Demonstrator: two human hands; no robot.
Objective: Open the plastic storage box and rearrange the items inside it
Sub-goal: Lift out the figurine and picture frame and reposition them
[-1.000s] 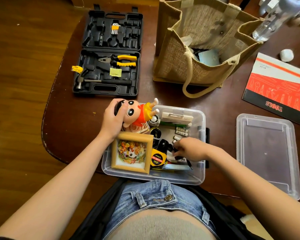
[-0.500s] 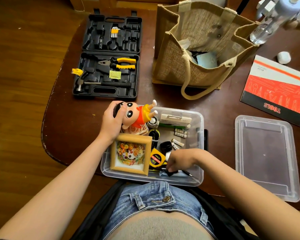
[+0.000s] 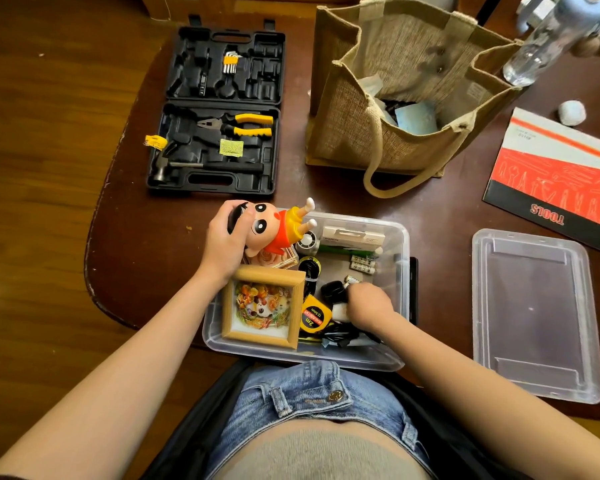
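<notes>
The dark wooden tabletop (image 3: 444, 209) carries an open tool case (image 3: 219, 112), jute bag (image 3: 371, 133), storage box (image 3: 400, 271), its lid (image 3: 534, 313) and a booklet (image 3: 561, 181).

My arms are bare right up to the near edge of the view; my left hand (image 3: 224, 242) and right hand (image 3: 368, 306) carry no rings, watch or bracelet that I can make out. I wear faded blue denim shorts with belt loops and a brass button, and a plain grey top above them.
</notes>
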